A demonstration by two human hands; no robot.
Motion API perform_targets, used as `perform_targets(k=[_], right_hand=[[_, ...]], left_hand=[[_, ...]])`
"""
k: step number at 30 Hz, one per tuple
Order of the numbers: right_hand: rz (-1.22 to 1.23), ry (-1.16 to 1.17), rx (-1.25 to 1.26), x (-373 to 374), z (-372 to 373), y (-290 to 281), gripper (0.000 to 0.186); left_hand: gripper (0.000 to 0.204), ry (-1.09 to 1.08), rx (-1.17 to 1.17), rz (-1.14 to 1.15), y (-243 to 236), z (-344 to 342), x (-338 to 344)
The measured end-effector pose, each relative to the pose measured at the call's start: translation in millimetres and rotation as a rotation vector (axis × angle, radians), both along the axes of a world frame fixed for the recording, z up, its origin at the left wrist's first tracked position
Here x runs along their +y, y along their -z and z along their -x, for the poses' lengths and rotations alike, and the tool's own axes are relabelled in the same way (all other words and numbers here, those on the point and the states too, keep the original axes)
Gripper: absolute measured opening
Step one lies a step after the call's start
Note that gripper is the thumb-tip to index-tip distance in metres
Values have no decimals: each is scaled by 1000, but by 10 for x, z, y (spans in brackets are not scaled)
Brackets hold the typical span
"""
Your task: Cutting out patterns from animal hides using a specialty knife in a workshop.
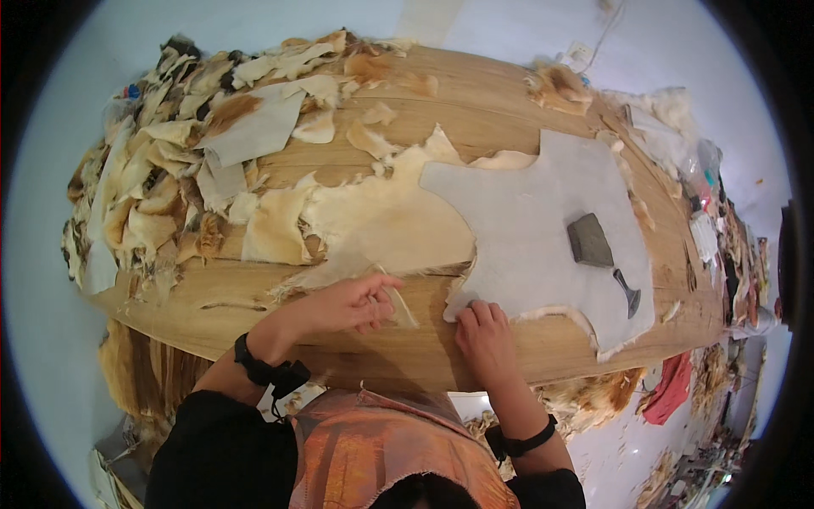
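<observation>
A large grey hide piece (534, 220), cut to a curved outline and fringed with pale fur along its edge, lies flat on the wooden table. My right hand (485, 339) has its fingers curled and pressed on that piece's near left corner. To the left, my left hand (360, 305) is raised a little over the wood, its fingers bent around a thin pale strip of hide (404, 307). Just beyond the left hand spreads a cream fur hide (390, 216). On the grey piece rest a dark grey block (588, 240) and a small dark tool with a flared end (627, 293).
A heap of fur and hide scraps (161, 187) covers the table's left end. Small scraps (370, 136) lie along the far side of the wooden table (483, 93). More pelts (593, 399) and a red cloth (670, 388) are below the near edge at right.
</observation>
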State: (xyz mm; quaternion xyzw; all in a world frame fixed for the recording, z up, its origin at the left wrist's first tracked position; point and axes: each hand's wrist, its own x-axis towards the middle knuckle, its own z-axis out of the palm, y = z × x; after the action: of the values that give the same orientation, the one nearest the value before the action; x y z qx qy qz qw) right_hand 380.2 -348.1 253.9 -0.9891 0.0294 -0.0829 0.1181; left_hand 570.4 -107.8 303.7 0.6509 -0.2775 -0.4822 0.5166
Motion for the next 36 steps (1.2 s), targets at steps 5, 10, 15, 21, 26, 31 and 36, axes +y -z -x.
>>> perform_targets(k=[5, 10, 15, 21, 26, 31, 36], right_hand=[[-1063, 332, -13, -529, -70, -181, 15], [-725, 677, -766, -1015, 188, -393, 24], [-691, 173, -303, -8, 282, -233, 22], [-728, 366, 126, 29, 458, -42, 22], [-760, 447, 265, -223, 423, -191, 33], [-535, 673, -230, -623, 291, -120, 27], [-145, 280, -363, -607, 239, -6, 26]], left_hand=[[42, 93, -896, -34, 303, 33, -142], [29, 106, -1447, 30, 243, -4, -282], [19, 253, -921, -43, 390, 84, -371], [22, 272, -579, -1, 316, 405, -747], [25, 148, -704, -65, 544, 333, -844], [25, 90, -677, -113, 466, 371, -928], [25, 40, -696, -88, 509, 367, -899]])
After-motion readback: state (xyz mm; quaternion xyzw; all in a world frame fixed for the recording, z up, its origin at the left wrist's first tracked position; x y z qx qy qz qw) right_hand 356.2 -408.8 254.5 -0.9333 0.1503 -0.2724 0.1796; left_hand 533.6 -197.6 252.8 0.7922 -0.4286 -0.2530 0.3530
